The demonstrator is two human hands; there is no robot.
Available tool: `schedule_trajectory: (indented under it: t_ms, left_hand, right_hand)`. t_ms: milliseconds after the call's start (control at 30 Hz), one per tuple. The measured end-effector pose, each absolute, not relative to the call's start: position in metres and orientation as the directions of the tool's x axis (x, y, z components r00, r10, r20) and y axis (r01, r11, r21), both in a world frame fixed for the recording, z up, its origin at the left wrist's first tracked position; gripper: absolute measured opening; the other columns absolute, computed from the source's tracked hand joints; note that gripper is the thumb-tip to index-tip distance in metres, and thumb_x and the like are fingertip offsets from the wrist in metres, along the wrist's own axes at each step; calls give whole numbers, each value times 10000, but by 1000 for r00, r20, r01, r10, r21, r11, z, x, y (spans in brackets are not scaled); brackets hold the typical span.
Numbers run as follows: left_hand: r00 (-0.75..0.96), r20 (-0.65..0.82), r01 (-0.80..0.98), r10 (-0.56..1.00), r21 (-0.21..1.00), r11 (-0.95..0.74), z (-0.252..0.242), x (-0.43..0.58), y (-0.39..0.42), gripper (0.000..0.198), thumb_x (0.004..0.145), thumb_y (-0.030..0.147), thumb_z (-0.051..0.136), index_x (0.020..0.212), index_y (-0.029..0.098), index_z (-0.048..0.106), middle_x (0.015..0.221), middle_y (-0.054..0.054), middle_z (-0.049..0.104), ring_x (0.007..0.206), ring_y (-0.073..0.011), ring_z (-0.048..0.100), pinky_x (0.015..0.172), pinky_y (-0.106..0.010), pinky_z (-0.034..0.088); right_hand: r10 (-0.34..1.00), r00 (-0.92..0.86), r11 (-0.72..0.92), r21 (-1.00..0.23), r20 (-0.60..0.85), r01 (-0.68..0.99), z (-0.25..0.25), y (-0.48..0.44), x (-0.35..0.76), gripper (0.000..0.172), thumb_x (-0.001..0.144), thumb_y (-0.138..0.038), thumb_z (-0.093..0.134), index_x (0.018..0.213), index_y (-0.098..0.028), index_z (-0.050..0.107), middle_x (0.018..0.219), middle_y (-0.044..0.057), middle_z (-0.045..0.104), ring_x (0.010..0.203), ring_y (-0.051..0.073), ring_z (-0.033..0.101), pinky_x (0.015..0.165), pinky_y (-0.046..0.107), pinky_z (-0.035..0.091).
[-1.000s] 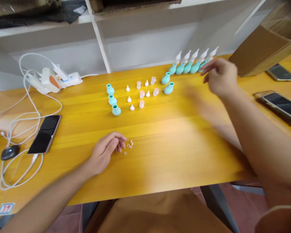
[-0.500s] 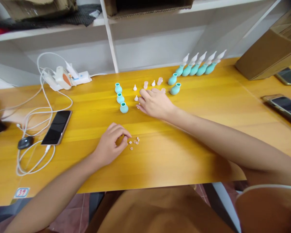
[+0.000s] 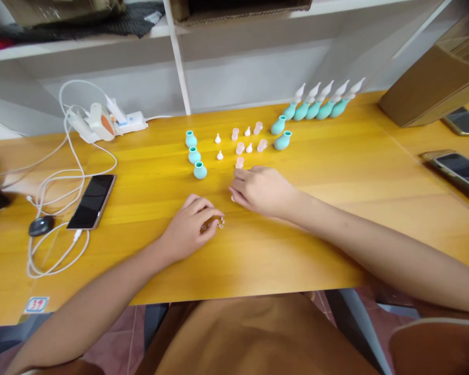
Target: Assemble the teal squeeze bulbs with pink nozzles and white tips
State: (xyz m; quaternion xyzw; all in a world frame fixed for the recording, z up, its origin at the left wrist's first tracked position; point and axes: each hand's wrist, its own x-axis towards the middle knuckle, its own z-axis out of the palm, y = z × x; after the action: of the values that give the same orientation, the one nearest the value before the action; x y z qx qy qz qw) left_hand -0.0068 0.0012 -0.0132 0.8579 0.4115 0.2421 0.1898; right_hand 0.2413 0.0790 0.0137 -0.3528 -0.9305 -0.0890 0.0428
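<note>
My left hand (image 3: 191,224) rests on the yellow table (image 3: 336,172), fingers curled and pinched at a few tiny pink rings (image 3: 220,224). Just right of it, my right hand (image 3: 263,190) is closed, with a small white cone tip (image 3: 233,198) at its fingertips. Beyond the hands stand three teal bulbs (image 3: 194,155) in a column, two white cone tips (image 3: 219,147), several pink caps (image 3: 239,148) and two more teal bulbs (image 3: 281,134). A row of several assembled teal bulbs with white tips (image 3: 322,104) stands at the back right.
A dark phone (image 3: 91,194), a mouse (image 3: 41,225) and looped white cables (image 3: 50,172) lie at the left, with a power strip (image 3: 101,122) behind. A cardboard box (image 3: 430,86) and two phones (image 3: 459,169) are on the right. A white shelf upright (image 3: 175,57) rises behind the table.
My right hand swept from the assembled row at the back right to the parts, then pulled back toward my left hand; the third white cone tip is gone from its column. My left hand closed over the rings.
</note>
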Motion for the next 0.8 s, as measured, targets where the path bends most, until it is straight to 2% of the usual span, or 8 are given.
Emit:
schedule_trajectory:
  t_ms: [133,267,433,600,667,700,800]
  left_hand:
    - [557,229,635,798,502,-587,-10,-11,-1,136,973,253,711,1105,230,733,1090,-79,722,1084,-289,568,995,-449,481]
    - [559,225,648,798,483,-590,-13,-12,-1,77,986,279,727,1049,234,735,1093,-78,718,1088,-286,561,989,-439,482]
    - [565,234,641,791,479,-600,-18,-9,0,46,991,262,728,1022,238,753,1071,-74,718,1080,-280,557,981,-438,480]
    - [562,218,609,798,544,-577,-15,-13,4,29,975,255,748,959,234,760,1025,-59,730,1034,-260,585,965,-423,481]
    - [549,236,589,802,571,-572,-14,-15,6,28,957,233,760,931,227,753,1002,-53,740,1009,-250,595,948,-410,486]
    - [541,246,582,804,581,-569,-14,-16,7,28,946,217,765,925,225,748,994,-48,748,1000,-245,598,940,-405,489]
    - [519,264,562,813,611,-558,-14,-19,7,69,924,164,767,927,225,735,968,-27,777,988,-231,612,920,-384,503]
  right_hand:
    - [726,-684,681,66,63,729,2,59,243,507,1138,-367,384,960,-149,806,959,138,744,635,193,550,621,365,164]
    - [773,-633,633,2,41,774,-9,62,246,593,1167,-450,347,1004,-136,822,992,141,756,644,185,570,601,343,157]
    - [733,-675,680,-96,86,727,-19,64,253,680,1186,-514,302,913,-158,813,968,104,765,668,165,573,610,326,165]
    - [696,-701,718,-140,152,682,-25,66,256,761,1187,-580,233,895,-163,799,937,104,756,674,164,559,615,333,156]
    - [712,-672,702,-229,203,675,-26,68,255,781,1178,-622,221,868,-169,777,905,98,737,681,165,560,614,331,176]
    - [725,-646,687,-312,237,657,-26,70,253,787,1172,-646,219,842,-171,752,874,91,719,687,164,563,618,324,206]
    - [797,-514,579,-644,317,501,-25,70,247,794,1126,-760,266,696,-177,589,713,44,589,644,141,516,635,298,306]
